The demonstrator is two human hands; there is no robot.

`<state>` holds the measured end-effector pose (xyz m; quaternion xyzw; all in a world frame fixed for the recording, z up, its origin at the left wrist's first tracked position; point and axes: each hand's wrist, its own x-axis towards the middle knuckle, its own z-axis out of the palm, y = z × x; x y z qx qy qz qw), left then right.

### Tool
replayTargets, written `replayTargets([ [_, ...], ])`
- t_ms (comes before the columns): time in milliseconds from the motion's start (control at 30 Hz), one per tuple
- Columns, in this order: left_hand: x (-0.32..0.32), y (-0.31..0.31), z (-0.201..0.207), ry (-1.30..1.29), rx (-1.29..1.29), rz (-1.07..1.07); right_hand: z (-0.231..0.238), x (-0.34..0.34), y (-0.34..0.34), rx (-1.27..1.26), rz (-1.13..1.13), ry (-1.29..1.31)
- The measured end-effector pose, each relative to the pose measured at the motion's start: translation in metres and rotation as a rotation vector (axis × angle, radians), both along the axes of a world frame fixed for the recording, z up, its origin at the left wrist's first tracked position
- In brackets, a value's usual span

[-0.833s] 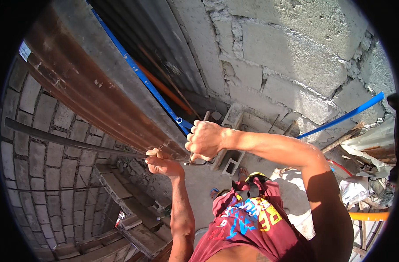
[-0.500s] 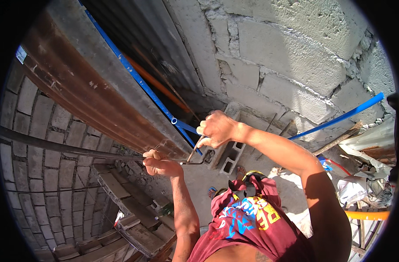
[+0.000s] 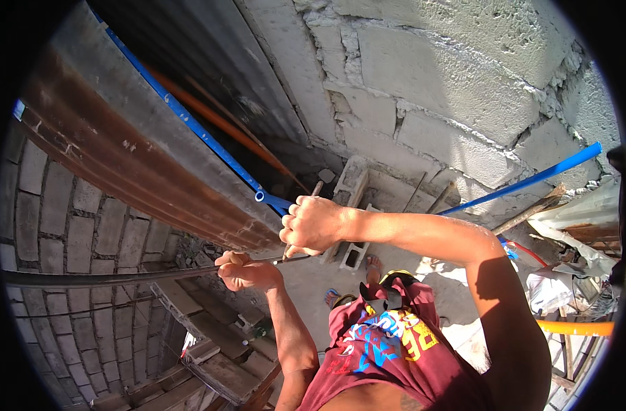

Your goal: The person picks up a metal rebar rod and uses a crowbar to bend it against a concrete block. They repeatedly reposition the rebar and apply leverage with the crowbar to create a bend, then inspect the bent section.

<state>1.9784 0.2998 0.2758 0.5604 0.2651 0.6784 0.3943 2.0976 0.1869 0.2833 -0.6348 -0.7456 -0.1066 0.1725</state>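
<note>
My left hand (image 3: 250,272) is closed around the end part of a long dark rod (image 3: 121,279), which runs off to the left edge. A thinner length pokes out past my fingers toward my right hand. My right hand (image 3: 314,225) makes a fist around a short brown stick-like rod (image 3: 317,188); its top shows above the knuckles. The lower end of this stick meets the thin end of the long rod just below my fist. How the two join cannot be made out. A blue pipe (image 3: 210,140) ends close beside my right hand.
Rusty corrugated sheeting (image 3: 141,164) leans at the upper left. A rough block wall (image 3: 436,89) stands ahead, with hollow blocks (image 3: 354,256) at its foot. Another blue pipe (image 3: 525,179) slants at the right. Stacked planks or slabs (image 3: 224,370) lie at the lower left.
My right hand has moved left and down, nearer my left hand, and the stick has swung more upright. The left hand and long rod have dropped slightly. The view has shifted a little.
</note>
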Motion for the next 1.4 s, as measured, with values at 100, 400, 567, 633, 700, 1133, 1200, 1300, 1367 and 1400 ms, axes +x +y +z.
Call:
replayTargets([
  [100, -0.005, -0.003, 0.0, -0.019, -0.028, -0.064, -0.006, 0.002, -0.005, -0.036, -0.056, 0.039],
  [400, 0.0, 0.015, 0.001, -0.002, -0.006, -0.044, -0.017, 0.05, -0.012, -0.142, -0.122, 0.249],
  [567, -0.01, 0.025, 0.005, -0.008, -0.053, -0.204, -0.008, 0.024, 0.009, -0.128, -0.151, 0.255],
  [633, -0.007, 0.029, 0.007, -0.012, -0.015, -0.192, -0.011, 0.023, 0.017, -0.085, -0.152, 0.268],
  [700, 0.0, 0.028, 0.007, 0.036, -0.002, -0.053, -0.016, 0.035, 0.016, -0.045, -0.123, 0.278],
  [1133, -0.039, 0.058, -0.001, -0.125, -0.008, -0.616, -0.006, 0.003, -0.007, 0.039, 0.043, 0.074],
  [1200, -0.038, 0.052, -0.005, -0.094, 0.033, -0.506, 0.0, 0.002, -0.003, 0.023, 0.075, 0.057],
  [1300, -0.03, 0.042, -0.01, -0.064, 0.093, -0.451, 0.003, 0.003, -0.005, 0.033, 0.095, 0.03],
  [1367, -0.023, 0.038, -0.013, -0.023, 0.139, -0.492, 0.002, 0.008, -0.009, 0.02, 0.055, 0.021],
  [1400, -0.019, 0.037, -0.014, -0.038, 0.151, -0.541, 0.0, 0.011, -0.011, -0.029, 0.035, 0.044],
])
